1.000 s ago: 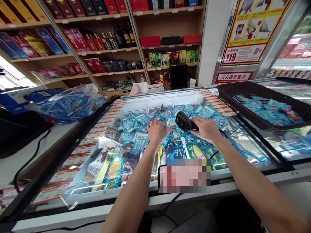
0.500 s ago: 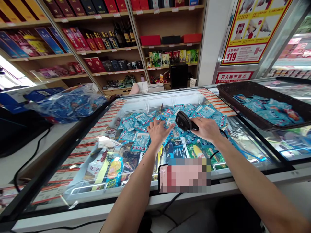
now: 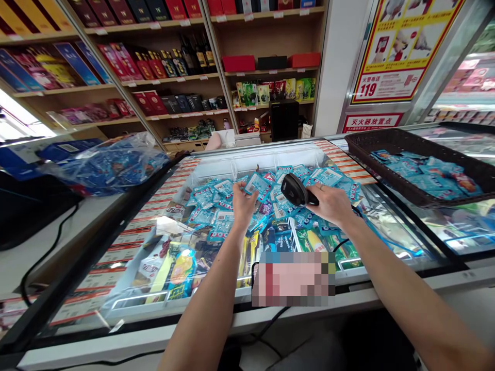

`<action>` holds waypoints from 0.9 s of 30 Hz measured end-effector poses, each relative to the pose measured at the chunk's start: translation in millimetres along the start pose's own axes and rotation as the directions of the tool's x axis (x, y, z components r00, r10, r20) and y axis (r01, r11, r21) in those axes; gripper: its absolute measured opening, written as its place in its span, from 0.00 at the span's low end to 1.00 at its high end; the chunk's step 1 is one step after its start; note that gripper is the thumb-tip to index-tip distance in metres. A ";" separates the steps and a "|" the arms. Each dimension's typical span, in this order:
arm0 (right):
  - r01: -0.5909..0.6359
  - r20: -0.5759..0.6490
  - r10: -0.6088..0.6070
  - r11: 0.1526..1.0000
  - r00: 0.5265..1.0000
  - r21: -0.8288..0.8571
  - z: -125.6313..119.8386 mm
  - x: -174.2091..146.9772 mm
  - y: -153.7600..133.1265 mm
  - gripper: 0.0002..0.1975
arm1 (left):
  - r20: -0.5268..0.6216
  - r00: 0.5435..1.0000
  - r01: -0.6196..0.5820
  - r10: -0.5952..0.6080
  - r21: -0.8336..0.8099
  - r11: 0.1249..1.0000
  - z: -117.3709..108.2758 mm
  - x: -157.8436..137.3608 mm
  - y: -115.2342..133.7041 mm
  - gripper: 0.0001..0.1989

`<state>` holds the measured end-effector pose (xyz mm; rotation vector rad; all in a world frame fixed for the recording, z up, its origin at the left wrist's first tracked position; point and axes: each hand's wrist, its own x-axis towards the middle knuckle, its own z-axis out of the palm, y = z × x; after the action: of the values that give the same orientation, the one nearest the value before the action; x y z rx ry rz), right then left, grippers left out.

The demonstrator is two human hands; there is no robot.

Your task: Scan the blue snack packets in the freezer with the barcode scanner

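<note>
My left hand (image 3: pixel 243 202) is closed at the edge of a small blue snack packet (image 3: pixel 258 184), with the thumb and fingers pinching it just above the pile. My right hand (image 3: pixel 333 203) grips the handle of a black barcode scanner (image 3: pixel 294 190); its head points left toward that packet. Many more blue packets (image 3: pixel 225 222) lie loosely spread on the glass top of a freezer (image 3: pixel 127 247), below and around both hands. A cable runs from the scanner under my right forearm.
A dark woven basket (image 3: pixel 410 190) with similar blue packets stands at the right. On the left lies a clear plastic bag (image 3: pixel 112 165) of blue packets. A phone (image 3: pixel 294 281), its screen blurred, rests at the front edge. Stocked shelves (image 3: pixel 185 77) stand behind.
My left hand has gone from spread fingers over the pile to pinching a blue packet, shifting slightly left. The scanner in my right hand has barely moved.
</note>
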<state>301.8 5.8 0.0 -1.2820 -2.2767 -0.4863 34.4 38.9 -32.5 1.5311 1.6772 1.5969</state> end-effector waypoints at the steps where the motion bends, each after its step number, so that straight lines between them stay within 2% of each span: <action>1: 0.003 0.000 -0.003 1.000 1.000 0.001 -0.3 -0.1 -0.3 0.15 | -0.007 1.000 -0.024 0.024 -0.035 0.999 -1.4 0.8 -0.2 0.24; 6: 0.052 0.008 -0.052 0.999 0.999 0.010 -1.2 -0.2 -3.0 0.16 | -0.087 0.979 -0.177 0.184 0.074 0.981 -8.8 -1.3 11.6 0.16; 10: 0.080 -0.008 -0.080 0.997 0.997 0.023 -1.6 -0.3 -4.0 0.17 | -0.082 0.979 -0.176 0.188 0.131 0.976 -10.3 -5.0 20.2 0.18; 18: 0.120 -0.040 -0.118 0.992 0.992 0.037 -1.7 -0.3 -4.3 0.16 | -0.014 0.984 -0.171 0.178 0.220 0.960 -5.2 -7.3 17.0 0.18; 23: 0.134 -0.050 -0.131 0.990 0.990 0.048 -3.4 -0.3 -6.1 0.16 | 0.089 0.958 -0.287 0.273 0.277 0.917 -2.7 -9.6 18.4 0.17; 27: 0.146 -0.046 -0.144 0.988 0.989 0.049 -4.1 0.0 -7.4 0.15 | 0.113 0.936 -0.352 0.333 0.311 0.883 -1.5 -12.0 21.4 0.16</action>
<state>296.4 -0.1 2.8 -1.0760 -2.3417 -0.4959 46.7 23.1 -18.2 2.1219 1.7837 1.4640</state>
